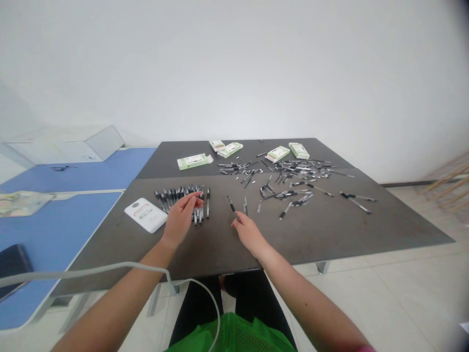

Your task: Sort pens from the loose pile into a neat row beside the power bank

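Observation:
My left hand reaches over a neat row of black pens on the dark table, fingers loosely curled and touching the pens at the row's right part. My right hand pinches the near end of a single black pen that lies on the table and points away from me. Two short pen parts lie just right of that pen.
A white device lies left of the pen row. A scattered heap of pens and pen parts covers the far right of the table, with several green-white boxes behind. Blue desks stand to the left. A grey cable crosses my left arm.

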A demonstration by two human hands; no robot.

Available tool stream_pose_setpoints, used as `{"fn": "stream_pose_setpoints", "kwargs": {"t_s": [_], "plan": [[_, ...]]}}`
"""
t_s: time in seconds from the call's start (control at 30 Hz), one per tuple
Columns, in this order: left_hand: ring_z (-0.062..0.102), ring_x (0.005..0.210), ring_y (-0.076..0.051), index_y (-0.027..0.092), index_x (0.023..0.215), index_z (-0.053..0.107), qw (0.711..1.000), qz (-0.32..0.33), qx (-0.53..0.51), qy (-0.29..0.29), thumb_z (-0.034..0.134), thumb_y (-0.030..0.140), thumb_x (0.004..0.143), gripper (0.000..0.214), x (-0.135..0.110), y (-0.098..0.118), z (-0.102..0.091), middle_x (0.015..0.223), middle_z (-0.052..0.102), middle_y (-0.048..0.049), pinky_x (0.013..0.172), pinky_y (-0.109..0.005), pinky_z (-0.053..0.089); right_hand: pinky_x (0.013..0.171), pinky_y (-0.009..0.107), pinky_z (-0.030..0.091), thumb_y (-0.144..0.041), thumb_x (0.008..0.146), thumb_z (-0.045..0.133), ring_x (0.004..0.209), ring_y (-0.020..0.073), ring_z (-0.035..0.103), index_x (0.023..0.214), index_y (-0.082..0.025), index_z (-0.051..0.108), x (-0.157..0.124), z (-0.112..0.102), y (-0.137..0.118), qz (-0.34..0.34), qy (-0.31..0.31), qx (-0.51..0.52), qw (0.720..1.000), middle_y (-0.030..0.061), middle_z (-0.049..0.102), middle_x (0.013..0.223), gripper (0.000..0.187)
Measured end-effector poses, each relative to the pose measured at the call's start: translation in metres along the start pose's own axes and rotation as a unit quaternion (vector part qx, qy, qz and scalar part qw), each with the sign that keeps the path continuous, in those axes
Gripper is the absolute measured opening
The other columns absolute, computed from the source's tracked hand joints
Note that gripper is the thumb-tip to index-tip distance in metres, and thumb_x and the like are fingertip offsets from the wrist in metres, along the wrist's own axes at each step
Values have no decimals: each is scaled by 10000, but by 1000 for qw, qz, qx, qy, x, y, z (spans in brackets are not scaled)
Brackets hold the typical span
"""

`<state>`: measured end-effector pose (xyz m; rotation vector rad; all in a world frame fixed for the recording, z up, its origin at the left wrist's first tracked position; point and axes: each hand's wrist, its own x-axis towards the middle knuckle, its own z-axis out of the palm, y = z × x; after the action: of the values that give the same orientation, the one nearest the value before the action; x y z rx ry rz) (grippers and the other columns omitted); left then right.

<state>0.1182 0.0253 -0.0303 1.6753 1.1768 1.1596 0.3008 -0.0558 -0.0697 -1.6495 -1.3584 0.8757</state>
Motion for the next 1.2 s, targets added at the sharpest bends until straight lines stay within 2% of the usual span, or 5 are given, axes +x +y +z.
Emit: {"fn": "stream_pose_setpoints", "kwargs": {"t_s": [0.2, 0.47, 0.7, 0.97, 1.2], "plan": [[639, 812, -182, 141, 1095, 638, 999, -29, -22, 25, 498, 448, 817, 437, -14, -16, -22, 865, 690, -63, 822, -327, 480, 856, 358, 408, -169, 780, 500, 1015, 263, 555, 1122, -85, 538, 54, 38, -24, 11, -29, -171, 985, 184, 588, 1080, 354], [639, 788, -174, 157, 1068, 649, 999, -6, 18, -38, 460, 408, 843, 387, -20, 2, -10, 845, 700, -47, 798, -298, 484, 934, 326, 391, -217, 806, 551, 1043, 214, 545, 1168, -103, 553, 33, 32, -16, -70, -31, -198, 977, 143, 583, 1114, 380], [644, 813, -177, 170, 1045, 656, 988, 41, 5, -151, 432, 385, 857, 363, -5, 15, 35, 884, 706, -59, 834, -315, 475, 824, 332, 448, -202, 781, 564, 835, 169, 565, 1067, -152, 598, 15, -37, 25, -127, 57, -179, 974, 79, 611, 997, 292], [648, 794, -183, 171, 1050, 649, 993, -4, -5, -116, 456, 417, 840, 377, 2, -14, 42, 855, 707, -60, 826, -330, 477, 908, 335, 395, -233, 821, 471, 1015, 237, 546, 1155, -90, 572, -7, -172, 87, 135, 254, -358, 888, 171, 587, 1110, 377], [651, 785, -184, 172, 1046, 646, 991, -37, -5, -128, 472, 439, 836, 382, -4, -20, 41, 845, 704, -52, 819, -329, 481, 857, 267, 399, -244, 831, 488, 971, 212, 577, 1116, -112, 613, 6, -155, 97, 160, 202, -381, 888, 126, 639, 1010, 338]]}}
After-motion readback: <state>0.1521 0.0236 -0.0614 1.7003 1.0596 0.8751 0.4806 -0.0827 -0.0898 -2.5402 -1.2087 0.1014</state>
